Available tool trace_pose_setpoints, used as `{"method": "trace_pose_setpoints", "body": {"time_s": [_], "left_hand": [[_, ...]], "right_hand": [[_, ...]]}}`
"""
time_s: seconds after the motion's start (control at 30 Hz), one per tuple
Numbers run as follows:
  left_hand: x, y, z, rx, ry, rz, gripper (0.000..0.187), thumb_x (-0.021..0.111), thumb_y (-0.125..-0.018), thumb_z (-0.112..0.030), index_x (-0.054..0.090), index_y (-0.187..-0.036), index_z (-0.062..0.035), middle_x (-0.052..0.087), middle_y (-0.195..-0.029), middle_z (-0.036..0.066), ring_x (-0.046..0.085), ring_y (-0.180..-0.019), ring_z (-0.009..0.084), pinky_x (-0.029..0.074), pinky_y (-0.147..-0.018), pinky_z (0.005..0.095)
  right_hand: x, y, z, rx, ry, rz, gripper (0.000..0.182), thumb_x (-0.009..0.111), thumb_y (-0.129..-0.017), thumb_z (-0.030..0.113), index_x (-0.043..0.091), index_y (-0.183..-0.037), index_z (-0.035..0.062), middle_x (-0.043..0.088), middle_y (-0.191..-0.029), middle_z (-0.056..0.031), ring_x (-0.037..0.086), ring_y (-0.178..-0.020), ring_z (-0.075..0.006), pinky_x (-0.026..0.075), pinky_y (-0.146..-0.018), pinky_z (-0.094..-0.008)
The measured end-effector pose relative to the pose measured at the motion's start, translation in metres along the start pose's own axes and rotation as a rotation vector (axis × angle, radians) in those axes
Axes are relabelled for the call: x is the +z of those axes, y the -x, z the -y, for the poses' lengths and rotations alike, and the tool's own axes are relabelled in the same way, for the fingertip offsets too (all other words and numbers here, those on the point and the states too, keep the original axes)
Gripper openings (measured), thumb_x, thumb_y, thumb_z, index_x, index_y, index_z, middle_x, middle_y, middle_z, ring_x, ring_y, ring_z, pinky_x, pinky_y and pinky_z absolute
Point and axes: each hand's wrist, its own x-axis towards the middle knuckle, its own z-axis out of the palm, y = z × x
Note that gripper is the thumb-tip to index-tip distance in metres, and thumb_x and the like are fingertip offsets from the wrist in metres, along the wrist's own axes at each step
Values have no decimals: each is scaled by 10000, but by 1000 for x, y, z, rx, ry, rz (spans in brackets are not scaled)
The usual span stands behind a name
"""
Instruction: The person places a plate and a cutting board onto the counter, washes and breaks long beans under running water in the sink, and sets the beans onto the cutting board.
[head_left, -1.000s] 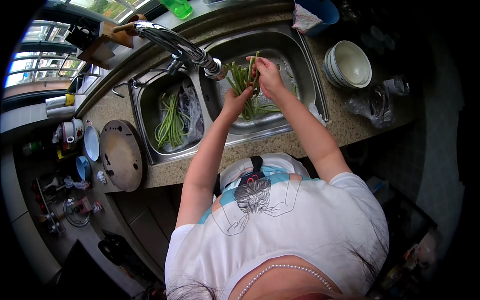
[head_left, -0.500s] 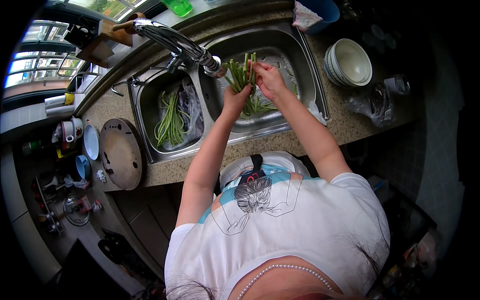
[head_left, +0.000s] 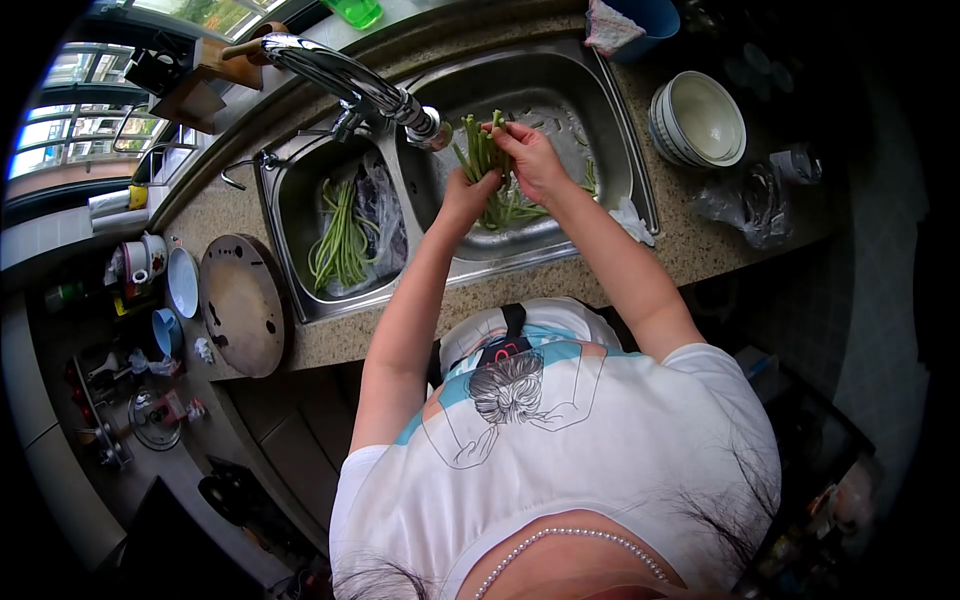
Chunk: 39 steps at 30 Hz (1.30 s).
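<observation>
Over the larger sink basin (head_left: 600,110), my left hand (head_left: 468,196) is closed round a bunch of green beans (head_left: 478,150). My right hand (head_left: 532,162) pinches the upper ends of beans at the right side of that bunch. More long beans lie in the basin below my hands, with small bits scattered behind and to the right. A separate pile of long green beans (head_left: 342,240) rests in the smaller basin (head_left: 300,170), beside a clear plastic bag (head_left: 385,225).
The chrome faucet (head_left: 345,75) arches in just left of my hands. Stacked bowls (head_left: 703,120) and a plastic bag (head_left: 745,205) sit on the right counter, a blue container (head_left: 650,30) behind them. A round board (head_left: 243,305) stands left of the sinks.
My right hand has shifted slightly left and its fingers have closed in on the bean tips. The bunch in my left hand looks more gathered.
</observation>
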Motion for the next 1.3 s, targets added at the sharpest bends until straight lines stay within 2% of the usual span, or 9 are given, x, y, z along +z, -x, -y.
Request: {"method": "trace_pose_setpoints", "body": {"time_s": [0.1,0.2,0.4,0.6,0.67,0.73,0.8,1.03,1.3], "left_hand": [[-1,2,-1,-61,-46,-3,231,579,-826,-109,573,-1011,29,619,-852,49,573,-744,103,461,-643,247],[0,2,8,31,27,-49,241,589,-825,-136,580,-1000,29,617,-849,41,562,-741,92,452,-630,242],[10,4,5,50,-96,-138,196,580,-832,-123,603,-955,29,616,-849,41,553,-750,80,452,-650,234],[16,2,1,458,-62,-402,200,556,-839,-85,608,-970,57,637,-881,87,609,-819,128,471,-726,238],[13,8,-5,133,216,-132,189,536,-855,-71,603,-975,60,631,-902,99,613,-830,128,484,-734,242],[15,8,-3,146,253,-105,174,541,-862,-83,603,-952,52,631,-882,92,614,-798,119,497,-710,248],[14,7,-2,119,-14,-173,164,531,-873,-92,588,-949,42,631,-861,78,619,-762,133,507,-685,261],[-1,9,-14,-60,51,51,181,502,-871,-81,558,-1002,31,624,-841,74,623,-758,147,518,-676,264],[-7,10,-3,-53,80,185,205,482,-855,-39,554,-1031,39,616,-899,90,617,-812,159,519,-702,279]], "right_hand": [[-3,-3,0,16,-5,-36,172,534,-884,125,594,-1005,18,624,-989,-97,589,-931,-153,475,-815,-282],[-4,-6,-3,-5,-126,-59,133,515,-892,122,582,-954,26,625,-977,-112,597,-916,-184,479,-820,-306],[-2,-5,-4,-103,57,-59,100,487,-907,123,551,-889,48,635,-906,-107,610,-829,-178,489,-780,-294],[-6,-1,0,-361,228,-229,111,476,-913,122,505,-832,52,546,-677,-19,552,-652,-98,463,-645,-250],[-17,-3,-4,-350,433,-67,103,478,-919,153,507,-891,57,513,-683,-3,513,-642,-83,427,-621,-224],[-10,3,-7,-242,462,-23,104,479,-917,147,516,-898,52,505,-687,8,474,-620,-63,406,-598,-208],[-5,4,-11,-155,474,11,106,478,-916,140,529,-920,46,510,-699,16,472,-625,-48,402,-582,-198],[-6,14,-13,-18,473,84,108,484,-905,108,548,-954,35,550,-765,23,498,-654,-37,431,-588,-198],[-15,13,-15,68,552,126,110,469,-908,98,530,-977,37,575,-827,9,524,-727,-47,443,-625,-205]]}}
